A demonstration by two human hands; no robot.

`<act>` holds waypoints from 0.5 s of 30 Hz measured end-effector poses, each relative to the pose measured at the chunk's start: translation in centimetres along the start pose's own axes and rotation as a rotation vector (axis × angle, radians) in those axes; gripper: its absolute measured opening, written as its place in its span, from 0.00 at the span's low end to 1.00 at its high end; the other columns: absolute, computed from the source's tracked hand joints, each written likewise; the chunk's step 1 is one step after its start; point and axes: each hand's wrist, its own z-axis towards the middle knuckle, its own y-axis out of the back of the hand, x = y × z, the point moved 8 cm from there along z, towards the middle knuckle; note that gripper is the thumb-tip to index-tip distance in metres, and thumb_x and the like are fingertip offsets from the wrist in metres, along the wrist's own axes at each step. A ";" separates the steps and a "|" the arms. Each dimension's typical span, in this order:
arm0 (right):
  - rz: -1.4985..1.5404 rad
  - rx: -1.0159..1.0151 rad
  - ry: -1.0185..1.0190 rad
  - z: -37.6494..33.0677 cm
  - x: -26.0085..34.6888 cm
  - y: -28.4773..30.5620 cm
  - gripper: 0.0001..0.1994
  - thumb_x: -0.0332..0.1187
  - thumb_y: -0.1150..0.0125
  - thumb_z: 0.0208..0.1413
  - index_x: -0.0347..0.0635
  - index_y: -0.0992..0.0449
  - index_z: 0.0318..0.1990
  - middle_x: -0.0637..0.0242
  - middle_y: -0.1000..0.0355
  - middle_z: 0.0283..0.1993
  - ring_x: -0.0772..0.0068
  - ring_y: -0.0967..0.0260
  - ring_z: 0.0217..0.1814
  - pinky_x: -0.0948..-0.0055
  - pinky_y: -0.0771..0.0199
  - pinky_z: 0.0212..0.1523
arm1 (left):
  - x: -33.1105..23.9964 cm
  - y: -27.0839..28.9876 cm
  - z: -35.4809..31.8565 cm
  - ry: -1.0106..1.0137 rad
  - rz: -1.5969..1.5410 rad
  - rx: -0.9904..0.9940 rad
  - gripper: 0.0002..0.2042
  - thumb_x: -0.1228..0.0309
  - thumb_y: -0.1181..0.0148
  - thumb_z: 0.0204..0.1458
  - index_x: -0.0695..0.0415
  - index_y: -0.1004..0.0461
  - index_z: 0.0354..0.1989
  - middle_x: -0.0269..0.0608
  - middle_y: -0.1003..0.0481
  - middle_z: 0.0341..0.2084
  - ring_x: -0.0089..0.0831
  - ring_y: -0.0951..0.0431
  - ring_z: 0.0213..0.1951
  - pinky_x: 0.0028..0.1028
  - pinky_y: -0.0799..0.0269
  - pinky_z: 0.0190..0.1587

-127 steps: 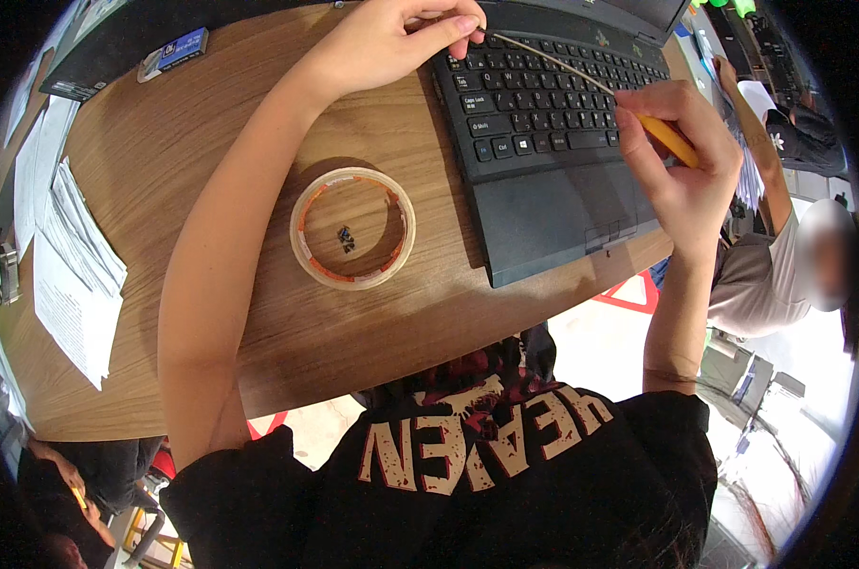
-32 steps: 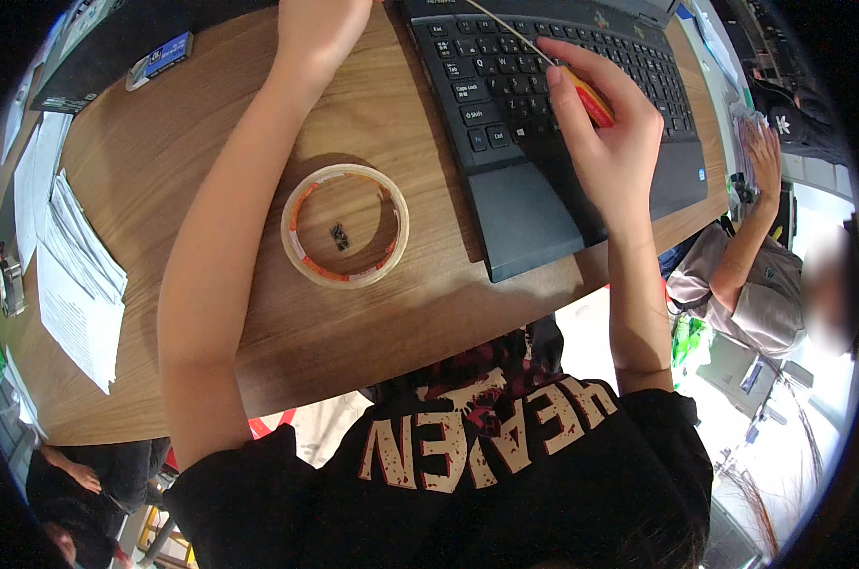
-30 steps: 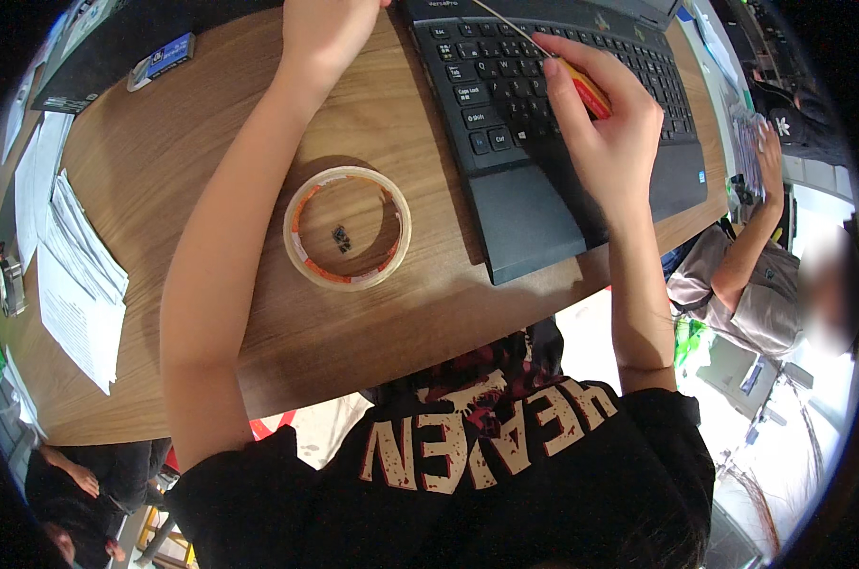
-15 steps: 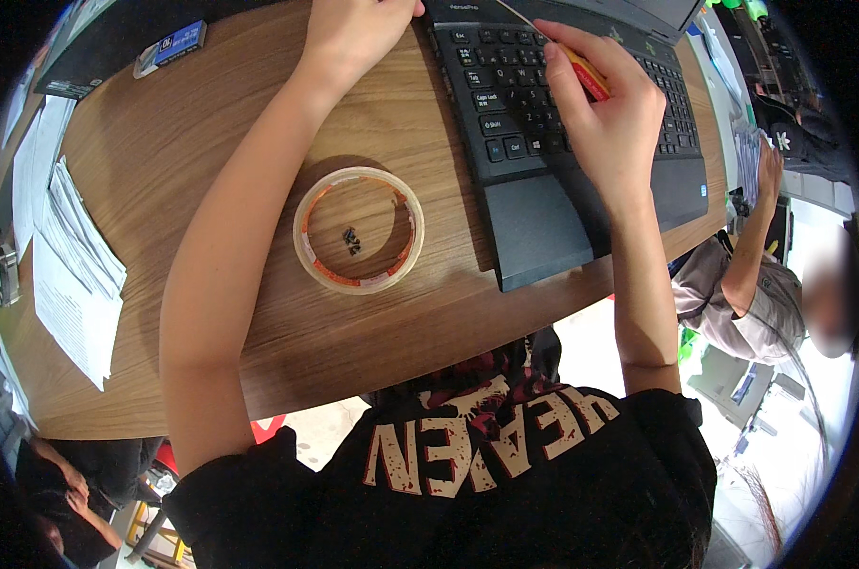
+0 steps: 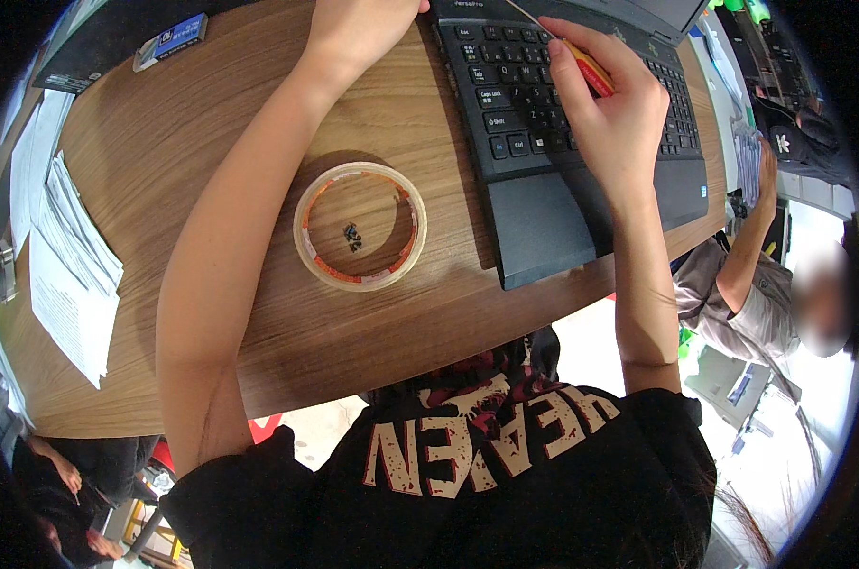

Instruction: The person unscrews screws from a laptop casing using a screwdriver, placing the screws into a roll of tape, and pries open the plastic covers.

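On the wooden desk [image 5: 202, 123] sits a laptop [image 5: 543, 232], the right hand [image 5: 619, 123] grasping a screwdriver [image 5: 592, 73] above it; whether the left hand [image 5: 365, 36] grips anything cannot be told. Slipping could scratch the laptop; a nudge to the tape ring [image 5: 302, 232] could scatter its small dark pieces [image 5: 353, 237].

One fisheye view looks from the person's head, at close range, steeply down past the black shirt [image 5: 296, 512] to the hands [image 5: 619, 119] and worktop [image 5: 429, 332], wide enough to include the surrounding room.
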 end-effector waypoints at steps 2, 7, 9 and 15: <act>0.000 0.003 -0.006 0.0 -0.1 0.0 0.09 0.33 0.41 0.53 0.47 0.20 0.41 0.63 0.24 0.32 0.74 0.26 0.33 0.79 0.29 0.37 | 0.2 0.1 0.0 0.008 0.007 -0.006 0.09 0.75 0.49 0.56 0.69 0.26 0.38 0.37 0.25 0.21 0.20 0.27 0.23 0.20 0.32 0.27; -0.017 -0.001 0.013 0.0 -0.2 0.0 0.09 0.34 0.41 0.53 0.47 0.20 0.41 0.63 0.23 0.35 0.73 0.25 0.36 0.78 0.28 0.39 | 0.0 0.0 0.1 -0.020 0.030 0.010 0.09 0.76 0.49 0.56 0.69 0.26 0.38 0.38 0.25 0.21 0.20 0.27 0.23 0.20 0.32 0.27; -0.026 -0.013 0.033 0.1 0.2 0.0 0.08 0.32 0.40 0.52 0.46 0.20 0.40 0.63 0.23 0.34 0.74 0.25 0.36 0.79 0.28 0.38 | 0.1 0.1 0.1 -0.013 0.034 0.003 0.09 0.76 0.49 0.56 0.69 0.26 0.38 0.38 0.25 0.21 0.20 0.27 0.23 0.20 0.32 0.27; -0.005 -0.083 0.045 0.7 2.4 0.6 0.08 0.25 0.42 0.47 0.33 0.22 0.36 0.54 0.27 0.26 0.60 0.28 0.25 0.71 0.30 0.28 | 0.4 0.1 0.0 -0.002 0.012 -0.010 0.09 0.75 0.49 0.56 0.69 0.27 0.38 0.39 0.25 0.21 0.20 0.27 0.23 0.20 0.32 0.27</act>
